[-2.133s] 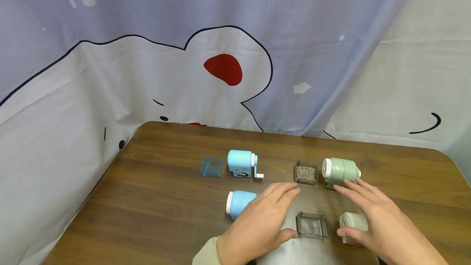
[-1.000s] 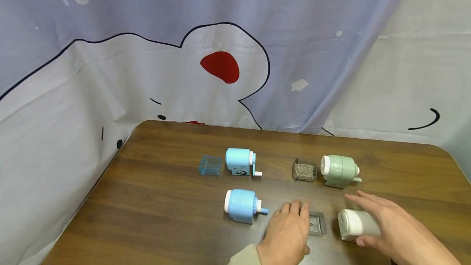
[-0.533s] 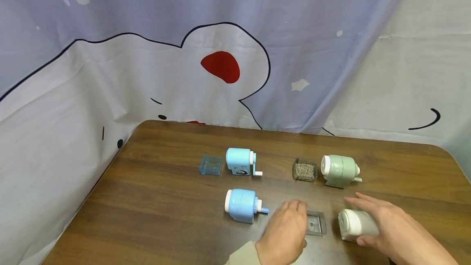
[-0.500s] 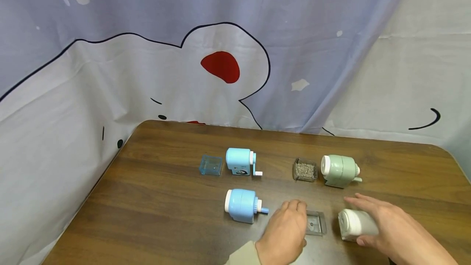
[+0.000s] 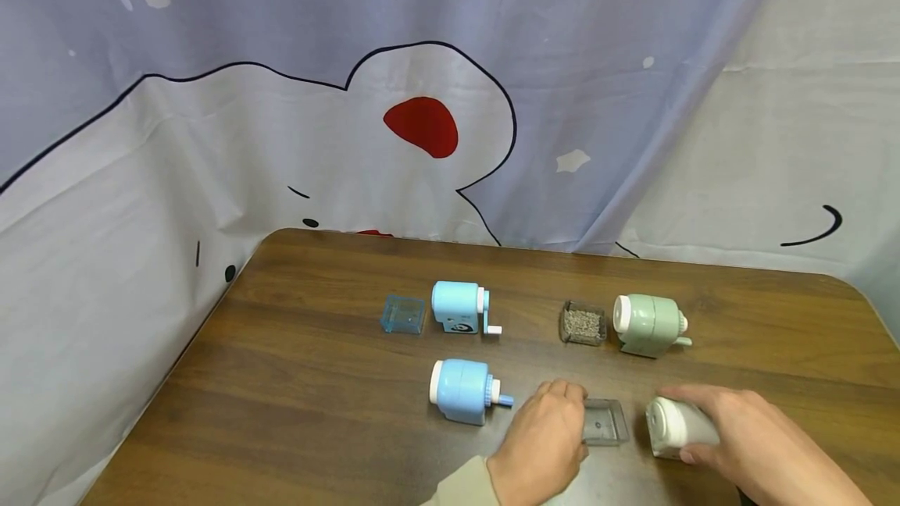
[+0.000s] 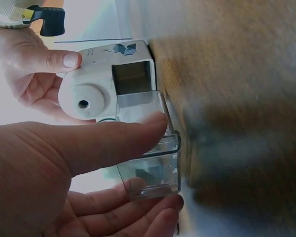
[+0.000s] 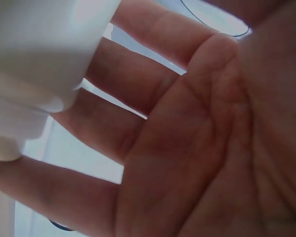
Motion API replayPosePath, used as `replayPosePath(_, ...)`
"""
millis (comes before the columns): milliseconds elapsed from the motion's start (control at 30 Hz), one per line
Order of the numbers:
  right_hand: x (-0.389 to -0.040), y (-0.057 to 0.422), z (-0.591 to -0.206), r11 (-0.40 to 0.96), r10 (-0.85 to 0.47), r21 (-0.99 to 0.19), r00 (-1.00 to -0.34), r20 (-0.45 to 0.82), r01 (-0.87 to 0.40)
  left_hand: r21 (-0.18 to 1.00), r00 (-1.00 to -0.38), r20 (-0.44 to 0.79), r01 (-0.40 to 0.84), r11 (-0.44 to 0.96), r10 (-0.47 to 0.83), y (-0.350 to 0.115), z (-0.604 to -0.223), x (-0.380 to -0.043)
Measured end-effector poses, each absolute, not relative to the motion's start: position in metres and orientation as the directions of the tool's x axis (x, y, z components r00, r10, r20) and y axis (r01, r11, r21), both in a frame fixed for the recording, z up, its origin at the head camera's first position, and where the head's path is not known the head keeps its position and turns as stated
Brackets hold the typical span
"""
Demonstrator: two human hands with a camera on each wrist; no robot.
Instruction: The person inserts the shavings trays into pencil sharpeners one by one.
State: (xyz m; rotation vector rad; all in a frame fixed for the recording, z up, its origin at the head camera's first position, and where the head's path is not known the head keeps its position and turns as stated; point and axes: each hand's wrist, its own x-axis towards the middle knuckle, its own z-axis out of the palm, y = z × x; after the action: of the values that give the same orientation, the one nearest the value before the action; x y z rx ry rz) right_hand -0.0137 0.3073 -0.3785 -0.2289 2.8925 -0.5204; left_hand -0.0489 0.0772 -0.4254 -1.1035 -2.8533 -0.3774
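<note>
My left hand [image 5: 544, 443] pinches the left side of a clear grey shavings tray [image 5: 606, 422], seen in the head view. In the left wrist view the thumb lies across this clear plastic tray [image 6: 163, 175], with fingers under its other side. A white pencil sharpener [image 5: 671, 424] lies to the right of the tray, and my right hand [image 5: 745, 432] grips its right end. The sharpener's round pencil hole and its square tray slot face the left wrist camera. Up close in the right wrist view, the white sharpener body [image 7: 44, 44] sits against the fingers.
Behind stand a green sharpener [image 5: 648, 325] and a tray of shavings [image 5: 583, 325]. Further left are a light blue crank sharpener [image 5: 457, 305], a blue tray [image 5: 404, 315] and another blue sharpener [image 5: 462, 389]. A patterned curtain [image 5: 422, 61] hangs behind the wooden table [image 5: 302, 381].
My left hand came down from above and took hold of the clear tray, which has shifted slightly right. My right hand lowered and its fingers closed onto the white sharpener.
</note>
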Motion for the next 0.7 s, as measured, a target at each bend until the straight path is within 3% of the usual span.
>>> replayPosePath(700,-0.0145,0.3095,-0.3795,0.921,-0.201,-0.37,-0.963,-0.179,-0.124,0.227,-0.708,0.216,0.707,0.67,0.673,0.084,-0.4318,-0.0506)
